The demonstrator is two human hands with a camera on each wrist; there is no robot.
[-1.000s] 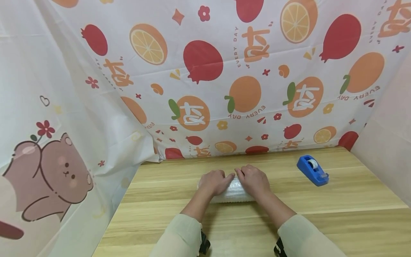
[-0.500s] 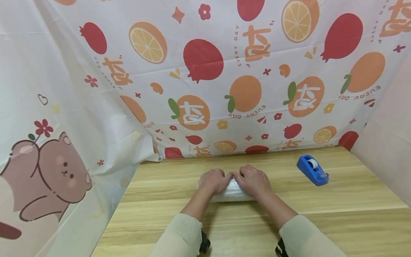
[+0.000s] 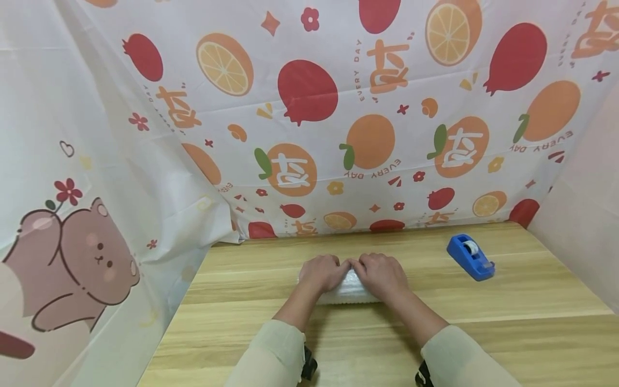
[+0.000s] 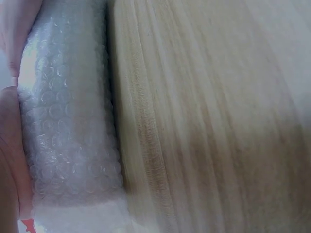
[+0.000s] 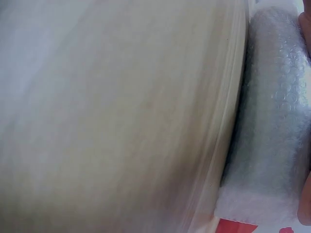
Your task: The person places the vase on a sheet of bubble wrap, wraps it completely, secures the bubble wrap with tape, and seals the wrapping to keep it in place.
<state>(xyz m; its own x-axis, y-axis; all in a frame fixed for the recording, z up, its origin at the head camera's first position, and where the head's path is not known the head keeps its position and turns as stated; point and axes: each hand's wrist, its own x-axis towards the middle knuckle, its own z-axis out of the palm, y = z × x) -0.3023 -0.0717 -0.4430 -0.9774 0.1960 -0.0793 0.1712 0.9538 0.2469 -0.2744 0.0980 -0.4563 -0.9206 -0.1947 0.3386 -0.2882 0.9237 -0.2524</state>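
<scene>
"EVERY DAY" is printed again and again on the white cloth [image 3: 329, 134] behind the table [image 3: 222, 328], in small capitals that run up its height or curve under oranges, beside large brush-style Chinese characters, some orange and set in quotation marks, others white on orange fruit. Red fruits, cut orange slices and little flowers fill the rest of that print. The side cloth [image 3: 159, 204] at left hangs in soft creases and bears a pinkish-brown bear [image 3: 96, 258], a red flower and an outlined heart. The table has a pale yellow wood grain with darker streaks. On it, near the middle of its far half, lies a roll [image 3: 349, 288] of clear bubble wrap, cylindrical and shiny, its round bubbles plain in both wrist views and its near edge finely scalloped. The left hand [image 3: 322, 273] and right hand [image 3: 384, 275] grip it from above, fingers bent over the far side and thumbs meeting at the top; the far fingertips are hidden. Well to the right of the right hand stands a dispenser [image 3: 467, 260] of smooth blue plastic, wedge-shaped, with a small roll of whitish tape [image 3: 471, 247] inside. Pale beige sleeves [image 3: 273, 352] cover the forearms, black bands [image 3: 308, 365] beneath them.
</scene>
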